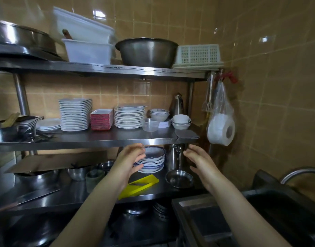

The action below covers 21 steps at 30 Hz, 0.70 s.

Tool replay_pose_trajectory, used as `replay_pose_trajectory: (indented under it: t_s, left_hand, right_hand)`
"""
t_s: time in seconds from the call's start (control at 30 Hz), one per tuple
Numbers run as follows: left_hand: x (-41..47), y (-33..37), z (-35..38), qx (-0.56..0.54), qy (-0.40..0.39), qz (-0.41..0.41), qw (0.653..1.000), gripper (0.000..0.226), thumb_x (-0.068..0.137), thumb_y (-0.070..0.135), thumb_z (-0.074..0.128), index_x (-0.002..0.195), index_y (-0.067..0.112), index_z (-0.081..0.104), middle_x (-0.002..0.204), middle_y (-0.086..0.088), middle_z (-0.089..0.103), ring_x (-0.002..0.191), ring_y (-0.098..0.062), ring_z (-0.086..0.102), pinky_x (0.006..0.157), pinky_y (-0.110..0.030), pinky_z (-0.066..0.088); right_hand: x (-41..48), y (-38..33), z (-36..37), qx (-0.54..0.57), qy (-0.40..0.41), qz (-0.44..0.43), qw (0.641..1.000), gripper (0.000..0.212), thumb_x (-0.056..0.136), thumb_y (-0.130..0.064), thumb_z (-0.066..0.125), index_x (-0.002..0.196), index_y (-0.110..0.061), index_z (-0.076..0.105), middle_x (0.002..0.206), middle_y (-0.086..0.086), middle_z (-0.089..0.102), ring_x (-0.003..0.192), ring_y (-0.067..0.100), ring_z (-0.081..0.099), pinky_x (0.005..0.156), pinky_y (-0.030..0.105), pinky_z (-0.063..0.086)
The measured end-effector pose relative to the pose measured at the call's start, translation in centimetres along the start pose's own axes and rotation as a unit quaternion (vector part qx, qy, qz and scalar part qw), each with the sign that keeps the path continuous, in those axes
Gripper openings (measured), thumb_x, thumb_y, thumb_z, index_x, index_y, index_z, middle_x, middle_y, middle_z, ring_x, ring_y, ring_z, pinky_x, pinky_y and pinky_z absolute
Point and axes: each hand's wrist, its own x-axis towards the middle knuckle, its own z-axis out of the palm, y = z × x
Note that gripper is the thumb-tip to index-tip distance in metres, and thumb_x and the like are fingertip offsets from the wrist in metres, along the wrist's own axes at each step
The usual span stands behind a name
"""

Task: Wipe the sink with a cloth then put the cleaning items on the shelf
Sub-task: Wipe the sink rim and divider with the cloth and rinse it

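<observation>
Middle shelf (103,138) of the steel rack spans 9-to-3 o'clock across the view, sink (278,207) sits at 4-5 o'clock, and the grey folded cloth (187,134) lies flat on the shelf's right end, overhanging the front lip, long axis roughly left-right. Both hands hover just under that lip, empty with fingers spread: right hand (197,159) sits almost directly below the cloth, which is at its 12 o'clock; left hand (130,160) has it at 2 o'clock and farther off. Judgement: cloth looks shelved already, and the right hand is nearer for any adjustment.
</observation>
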Motion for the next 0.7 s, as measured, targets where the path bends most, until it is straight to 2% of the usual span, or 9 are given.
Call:
replay_pose_trajectory:
  t_s: [0.1,0.2,0.37,0.5,0.7]
  left_hand:
    - [3.1,-0.8,0.9,0.004,0.003,-0.002,1.000,0.008,0.088,0.013,0.056,0.088,0.020,0.060,0.107,-0.005,0.065,0.105,-0.019,0.060,0.086,-0.037,0.045]
    - [5.6,-1.8,0.9,-0.001,0.013,0.002,1.000,0.009,0.088,0.012,0.056,0.089,0.020,0.059,0.102,-0.004,0.066,0.103,-0.019,0.060,0.082,-0.036,0.047]
    - [9.9,-2.9,-0.4,-0.013,0.014,0.001,1.000,0.008,0.086,0.012,0.059,0.090,0.020,0.061,0.109,-0.007,0.065,0.104,-0.018,0.061,0.081,-0.035,0.048]
    - [14.5,-4.1,-1.5,-0.014,0.000,-0.004,1.000,0.009,0.086,0.013,0.059,0.090,0.021,0.061,0.109,-0.006,0.066,0.104,-0.017,0.061,0.082,-0.035,0.048]
    - [23.3,-5.5,-2.8,-0.019,-0.049,-0.010,0.999,0.010,0.087,0.012,0.056,0.089,0.021,0.060,0.105,-0.004,0.065,0.102,-0.017,0.061,0.081,-0.034,0.045]
  right_hand:
    - [3.5,1.0,-0.4,0.026,0.017,0.015,0.999,0.033,0.087,-0.011,0.061,0.118,-0.018,0.052,0.110,-0.001,0.057,0.100,0.013,0.052,0.092,0.029,0.037]
    - [6.4,2.1,-0.5,0.065,0.030,0.034,0.997,0.032,0.088,-0.009,0.059,0.119,-0.016,0.052,0.112,0.004,0.058,0.093,0.013,0.053,0.088,0.029,0.039]
    - [11.1,3.6,0.4,0.042,0.041,0.041,0.997,0.032,0.087,-0.015,0.061,0.117,-0.020,0.052,0.118,0.004,0.057,0.103,0.016,0.051,0.095,0.036,0.040]
    - [15.3,5.0,1.8,0.031,0.049,0.040,0.998,0.028,0.086,-0.017,0.062,0.111,-0.025,0.052,0.120,0.002,0.056,0.107,0.016,0.050,0.088,0.031,0.039]
    - [22.1,7.0,4.6,0.025,0.108,0.045,0.993,0.026,0.083,-0.017,0.066,0.102,-0.030,0.053,0.106,-0.002,0.056,0.086,0.007,0.051,0.083,0.030,0.040]
